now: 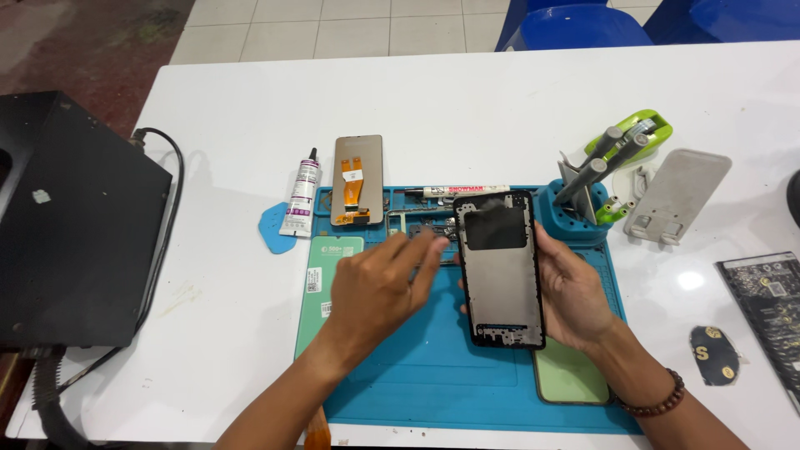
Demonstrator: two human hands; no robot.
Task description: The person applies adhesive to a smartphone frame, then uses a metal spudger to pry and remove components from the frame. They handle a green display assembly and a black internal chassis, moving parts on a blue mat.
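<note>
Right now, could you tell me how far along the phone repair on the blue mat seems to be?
Done: the black phone frame is stripped, its screen panel with orange flex cable lying apart. In hand: the right hand holds the frame upright; the left hand hovers open beside it. Left: the glue tube lies unused, and the screen is unmounted.

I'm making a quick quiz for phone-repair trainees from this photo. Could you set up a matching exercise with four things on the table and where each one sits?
Things:
1. phone frame
2. glue tube
3. black box
4. tool holder

Places:
A. at the table's left edge
B. upright in the right hand
C. at the blue mat's far right corner
D. on the white table, just left of the mat's far end

Pairs: 1-B, 2-D, 3-A, 4-C
</note>
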